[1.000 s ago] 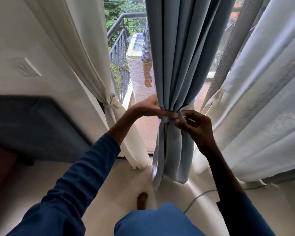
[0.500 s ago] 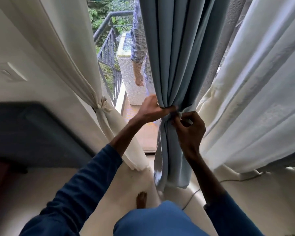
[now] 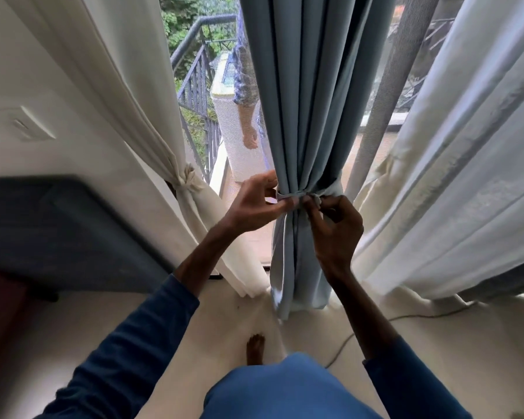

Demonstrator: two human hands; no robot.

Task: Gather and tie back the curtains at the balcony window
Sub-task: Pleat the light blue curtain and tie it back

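- Head view: the blue-grey pleated fabric curtain (image 3: pixel 300 101) hangs in the middle of the balcony window opening. Its folds are drawn into one tight bundle at mid-height, and the lower part flares out down to the pale floor.
- A narrow tie band (image 3: pixel 288 195) of the same blue-grey cloth circles the bundle at that waist, probably because cinching there holds the pleats together.
- The left hand (image 3: pixel 254 204) reaches in from the left with the wrist bent. Thumb and forefinger pinch the tie band at the front of the bundle, and the other fingers lift loosely beside the curtain's edge. The grip looks like an anchor that stops the band from slipping.
- The right hand (image 3: pixel 336 225) rises from the lower right with curled fingers and pinches the band's loose end just beside the left fingertips. The two hands are close together, both clamped on the band.
- The fingers cover the join, so it cannot be told whether a knot has formed. The step in hand appears to be fastening the band.
- At the left, the cream cloth curtain (image 3: pixel 139 101) is already gathered with a knot (image 3: pixel 189 179) near the wall. The white curtain (image 3: pixel 466 176) at the right hangs loose, so it probably remains to be tied.
- Outside are a dark metal balcony railing (image 3: pixel 194 83) and another person's hand (image 3: pixel 250 137).
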